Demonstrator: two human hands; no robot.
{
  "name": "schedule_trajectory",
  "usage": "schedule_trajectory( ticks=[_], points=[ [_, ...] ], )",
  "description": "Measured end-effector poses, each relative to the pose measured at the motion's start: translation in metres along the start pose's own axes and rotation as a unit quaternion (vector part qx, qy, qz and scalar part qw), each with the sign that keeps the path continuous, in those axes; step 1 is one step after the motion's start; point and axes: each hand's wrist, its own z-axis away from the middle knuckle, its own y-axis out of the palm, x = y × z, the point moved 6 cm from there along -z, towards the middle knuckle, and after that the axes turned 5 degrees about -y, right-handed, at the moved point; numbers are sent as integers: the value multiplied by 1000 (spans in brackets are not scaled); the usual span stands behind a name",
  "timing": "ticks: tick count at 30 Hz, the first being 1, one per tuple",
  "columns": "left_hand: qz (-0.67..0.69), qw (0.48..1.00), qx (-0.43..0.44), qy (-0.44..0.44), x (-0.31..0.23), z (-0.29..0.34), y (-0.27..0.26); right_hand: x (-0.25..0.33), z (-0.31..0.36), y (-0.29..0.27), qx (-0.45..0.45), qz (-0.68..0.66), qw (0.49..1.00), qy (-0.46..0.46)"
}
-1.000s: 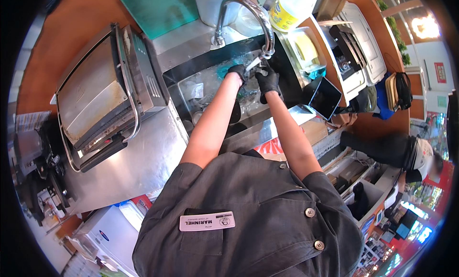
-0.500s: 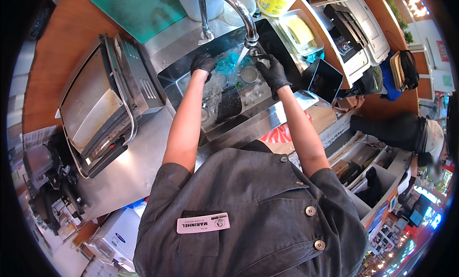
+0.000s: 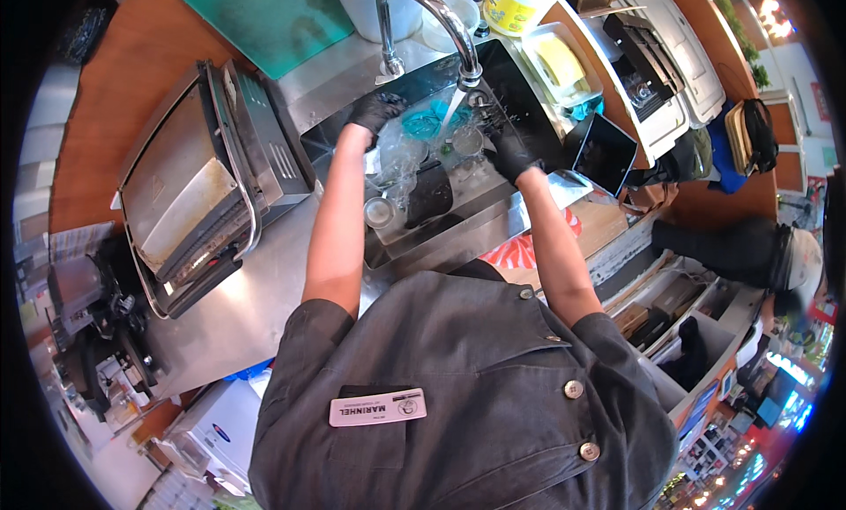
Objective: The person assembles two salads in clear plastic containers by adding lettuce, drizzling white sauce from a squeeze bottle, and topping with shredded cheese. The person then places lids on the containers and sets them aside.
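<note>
Both my hands wear black gloves and are inside the dark sink (image 3: 388, 250). At the sink's left, my left hand (image 3: 377, 112) has its fingers stretched out, beside clear plastic and a teal mesh (image 3: 425, 122). My right hand (image 3: 511, 154) is at the right side, close to a clear round cup (image 3: 468, 142); its fingers blend into the dark wall, so its grip is unclear. Water runs from the faucet (image 3: 467, 70) between the hands. Nearer me lie a black container (image 3: 430, 193) and another clear cup (image 3: 380, 212). A shiny metal piece (image 3: 478, 99) sits by the stream.
Left of the sink stands a press grill (image 3: 181, 188). A green board (image 3: 269, 21), a white bucket (image 3: 374, 12) and a yellow-labelled tub (image 3: 515, 6) are behind. On the right are a bin with a yellow sponge (image 3: 560, 62) and a black container (image 3: 602, 151). A person (image 3: 740, 250) is farther right.
My right hand has drawn slightly toward me, away from the shiny metal piece by the stream. The left hand's fingers reach out more. The whole view has shifted a little.
</note>
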Motion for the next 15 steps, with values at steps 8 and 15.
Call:
schedule_trajectory(
  ticks=[8,15],
  points=[
    [-219,971,41,85,40,-32,59,-38,21,25,-118,98,982,-111],
    [-324,944,-6,-65,63,-56,98,-29,36,14,-101,84,986,-100]
  ],
)
